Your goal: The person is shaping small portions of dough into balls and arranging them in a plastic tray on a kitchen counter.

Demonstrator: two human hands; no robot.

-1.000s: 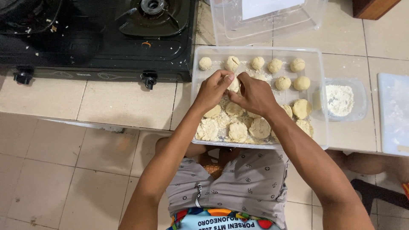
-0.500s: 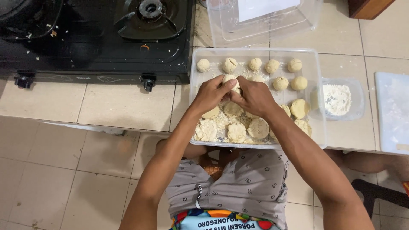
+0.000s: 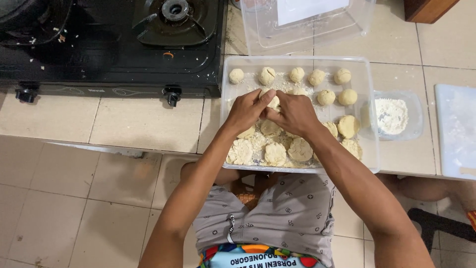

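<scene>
Left hand (image 3: 246, 110) and right hand (image 3: 293, 113) pinch 1 dough ball (image 3: 273, 102), grip closed; apply even, light pressure above the tray (image 3: 371, 119)

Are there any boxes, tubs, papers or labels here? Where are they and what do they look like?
Clear tray: middle of the tiled counter, rectangular, see-through plastic, with pale dough balls; both hands work over it.
Small tub: right of the tray, clear, squarish, white flour inside.
Clear box: behind the tray, see-through, with a white paper in it.
White board: far right edge, flat, rectangular.
Printed band: bottom edge, on the person's clothing, light blue with coloured patches.
</scene>
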